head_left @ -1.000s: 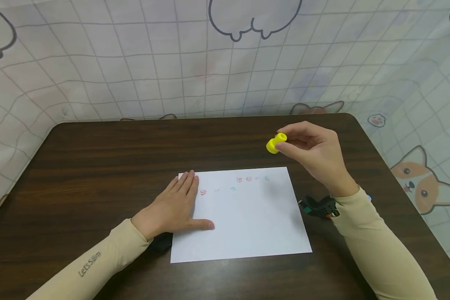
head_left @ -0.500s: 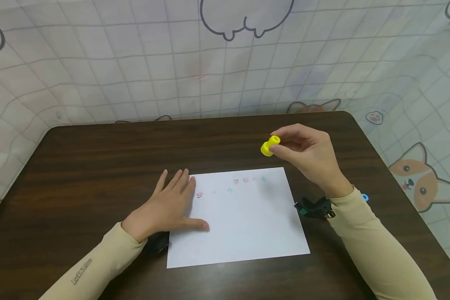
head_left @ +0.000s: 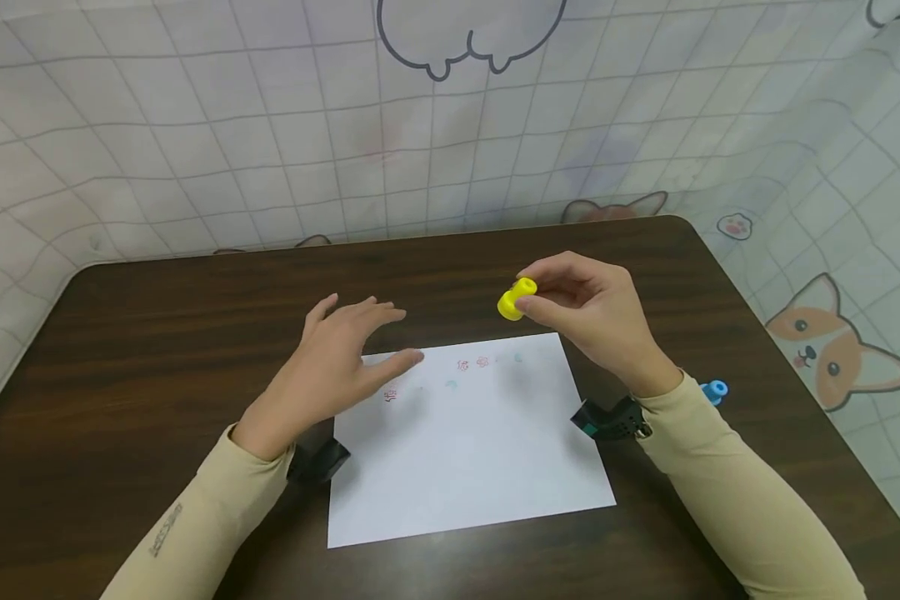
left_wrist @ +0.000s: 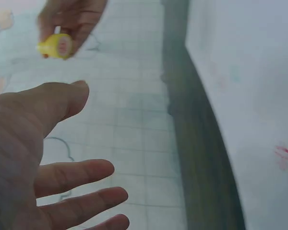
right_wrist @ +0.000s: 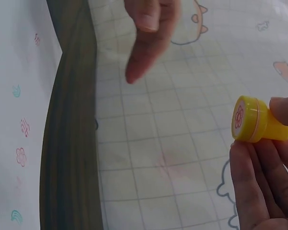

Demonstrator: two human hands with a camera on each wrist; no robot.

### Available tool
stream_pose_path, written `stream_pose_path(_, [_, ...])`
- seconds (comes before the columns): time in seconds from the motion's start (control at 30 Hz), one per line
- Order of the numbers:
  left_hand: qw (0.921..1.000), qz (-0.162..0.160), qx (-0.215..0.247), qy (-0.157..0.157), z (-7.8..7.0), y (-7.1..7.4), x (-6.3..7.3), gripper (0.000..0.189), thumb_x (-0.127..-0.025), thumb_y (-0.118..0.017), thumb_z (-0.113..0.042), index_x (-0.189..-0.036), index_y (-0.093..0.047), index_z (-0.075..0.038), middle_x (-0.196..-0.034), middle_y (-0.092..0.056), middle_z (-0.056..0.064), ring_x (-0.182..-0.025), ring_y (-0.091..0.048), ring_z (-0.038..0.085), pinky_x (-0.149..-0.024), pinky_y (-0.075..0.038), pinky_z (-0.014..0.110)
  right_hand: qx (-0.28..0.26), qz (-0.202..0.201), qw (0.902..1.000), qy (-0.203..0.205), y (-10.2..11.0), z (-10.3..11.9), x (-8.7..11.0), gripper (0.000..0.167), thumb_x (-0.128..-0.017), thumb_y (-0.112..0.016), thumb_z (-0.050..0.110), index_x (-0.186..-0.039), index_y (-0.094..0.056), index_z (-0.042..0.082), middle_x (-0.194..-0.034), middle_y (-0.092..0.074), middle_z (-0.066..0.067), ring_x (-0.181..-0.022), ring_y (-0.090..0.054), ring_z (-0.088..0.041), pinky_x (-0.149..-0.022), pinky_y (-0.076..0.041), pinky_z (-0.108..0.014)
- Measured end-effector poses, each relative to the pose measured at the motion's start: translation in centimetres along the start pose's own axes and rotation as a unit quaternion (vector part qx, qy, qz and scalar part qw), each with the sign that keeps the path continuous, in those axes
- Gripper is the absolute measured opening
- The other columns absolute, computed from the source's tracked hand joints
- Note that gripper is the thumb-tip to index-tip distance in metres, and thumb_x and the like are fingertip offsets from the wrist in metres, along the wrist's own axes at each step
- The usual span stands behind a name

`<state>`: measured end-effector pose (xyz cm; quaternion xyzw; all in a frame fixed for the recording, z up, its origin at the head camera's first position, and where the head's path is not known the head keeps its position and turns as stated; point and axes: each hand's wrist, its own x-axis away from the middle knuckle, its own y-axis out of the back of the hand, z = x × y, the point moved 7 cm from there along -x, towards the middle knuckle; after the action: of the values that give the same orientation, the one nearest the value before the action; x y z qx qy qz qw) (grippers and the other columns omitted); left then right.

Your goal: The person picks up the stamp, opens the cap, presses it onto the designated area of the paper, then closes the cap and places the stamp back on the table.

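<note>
Between thumb and fingers, my right hand (head_left: pixel 596 312) pinches a yellow toy stamp (head_left: pixel 517 298), held up beyond the paper's far edge. Its round face with a red flower shows in the right wrist view (right_wrist: pixel 239 116). My left hand (head_left: pixel 330 358) is raised over the left part of the white paper (head_left: pixel 472 458), fingers spread and holding nothing. Small red and green stamp prints, among them a red flower print (right_wrist: pixel 21 157), run along the paper's far part.
The paper lies on a dark wooden table (head_left: pixel 157 358). A blue toy stamp (head_left: pixel 715 392) stands beside my right sleeve, partly hidden by it. White gridded cloth (head_left: pixel 270 150) with cartoon animals hangs behind the table and along its right side.
My left hand has lifted off the paper's left edge, where it lay flat. The right hand still holds the yellow stamp, shifted slightly left in view.
</note>
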<state>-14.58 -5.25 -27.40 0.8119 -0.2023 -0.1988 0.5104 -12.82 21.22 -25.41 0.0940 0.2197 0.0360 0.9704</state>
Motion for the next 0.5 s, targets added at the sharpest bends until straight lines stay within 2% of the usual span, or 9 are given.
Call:
stream_pose_path(0.17, [0.9987, -0.025, 0.035, -0.027, -1.4, 1.2, -0.7, 0.054, -0.095, -0.073, -0.046, -0.136, -0.066, -0.011, -0.136, -0.070, 0.005, -0.137, -0.061, 0.027, -0.129, -0.020, 0.058, -0.006, 0.003, 0.9999, -0.009, -0.3, -0.4, 0.0, 0.024, -0.086, -0.077, -0.008, -0.109, -0.070, -0.008, -0.102, -0.075, 0.008, -0.085, -0.075, -0.012, -0.083, -0.064, -0.022])
stream_pose_path(0.27, [0.9948, -0.056, 0.066, -0.053, -2.2, 1.7, -1.0, 0.050, -0.096, -0.073, -0.043, -0.135, -0.067, -0.014, -0.136, -0.071, 0.002, -0.131, -0.064, 0.022, -0.124, -0.036, 0.050, -0.014, 0.003, 0.9998, -0.012, -0.4, -0.5, 0.2, 0.024, -0.086, -0.076, -0.008, -0.110, -0.071, -0.008, -0.102, -0.076, 0.008, -0.086, -0.075, -0.012, -0.082, -0.064, -0.022])
stream_pose_path(0.33, [0.9870, -0.093, 0.100, -0.085, -2.6, 2.0, -0.9, 0.044, -0.096, -0.074, -0.037, -0.133, -0.068, -0.014, -0.134, -0.072, 0.001, -0.127, -0.067, 0.020, -0.116, -0.047, 0.045, -0.013, 0.005, 0.9998, -0.014, -0.6, -0.6, 0.2, 0.024, -0.086, -0.076, -0.008, -0.110, -0.071, -0.008, -0.103, -0.076, 0.008, -0.086, -0.075, -0.012, -0.082, -0.064, -0.023])
stream_pose_path(0.4, [0.9740, -0.136, 0.131, -0.125, -3.0, 2.4, -0.7, 0.039, -0.095, -0.076, -0.028, -0.130, -0.070, -0.013, -0.130, -0.074, 0.001, -0.123, -0.069, 0.018, -0.105, -0.056, 0.041, -0.010, 0.006, 0.9998, -0.015, -0.7, -0.5, 0.3, 0.024, -0.086, -0.075, -0.008, -0.110, -0.071, -0.007, -0.103, -0.075, 0.008, -0.087, -0.075, -0.012, -0.082, -0.064, -0.023])
stream_pose_path(0.5, [0.9541, -0.179, 0.168, -0.172, -3.4, 2.8, -0.5, 0.035, -0.092, -0.078, -0.016, -0.126, -0.072, -0.010, -0.123, -0.077, 0.004, -0.115, -0.072, 0.018, -0.101, -0.058, 0.036, -0.005, 0.007, 0.9998, -0.016, -0.9, -0.5, 0.3, 0.024, -0.086, -0.075, -0.008, -0.110, -0.071, -0.006, -0.104, -0.075, 0.009, -0.088, -0.075, -0.012, -0.082, -0.064, -0.024])
